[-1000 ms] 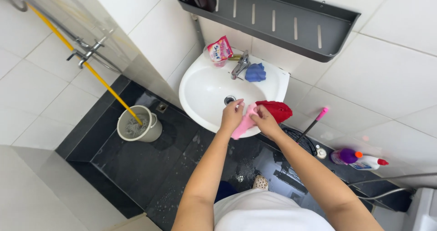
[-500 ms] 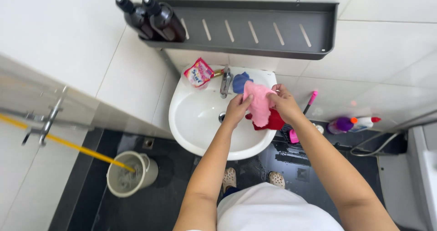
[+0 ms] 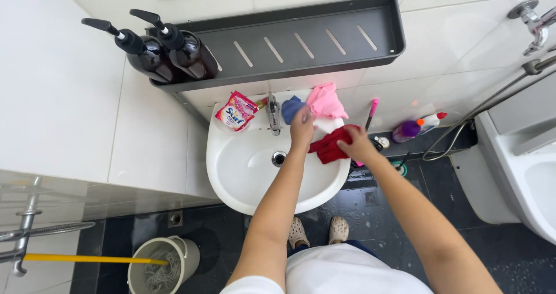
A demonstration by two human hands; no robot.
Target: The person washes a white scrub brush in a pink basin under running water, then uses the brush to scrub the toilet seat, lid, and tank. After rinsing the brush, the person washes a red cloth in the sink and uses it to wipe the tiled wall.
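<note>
I look down at a white washbasin (image 3: 243, 178). My left hand (image 3: 301, 129) holds up a pink cloth (image 3: 325, 101) over the back rim of the basin, near the tap (image 3: 273, 113). My right hand (image 3: 358, 146) grips a red cloth (image 3: 329, 145) that lies on the basin's right rim. A blue cloth (image 3: 291, 108) sits bunched behind the tap, between it and the pink cloth. A pink detergent sachet (image 3: 236, 110) lies on the back left rim.
A dark wall shelf (image 3: 301, 42) above the basin carries two dark pump bottles (image 3: 168, 53). A pink brush (image 3: 370, 113) and a purple bottle (image 3: 408, 130) stand to the right, by a toilet (image 3: 521, 166). A bucket with a yellow-handled mop (image 3: 156, 265) stands lower left.
The view has tilted up toward the wall shelf. My left hand has carried the pink cloth up and back to the basin's rear rim. My right hand has stayed on the red cloth.
</note>
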